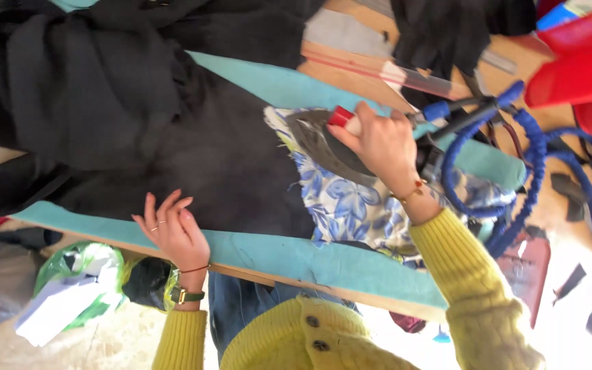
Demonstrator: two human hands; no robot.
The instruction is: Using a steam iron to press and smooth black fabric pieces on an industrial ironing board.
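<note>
A dark garment (173,130) lies spread over a teal-covered ironing board (296,257). My left hand (173,229) rests flat on the garment's near edge, fingers apart, holding nothing. My right hand (381,140) grips the handle of a steam iron (323,140), whose grey soleplate sits on a blue-and-white floral cloth (344,202) laid beside the dark fabric. Both arms wear yellow knitted sleeves.
A blue wrapped hose (532,157) loops from the iron's rear across the right side. More dark fabric (447,27) is heaped at the top. Red plastic objects (577,68) sit at top right. A green bag with white things (70,288) lies below the board's left end.
</note>
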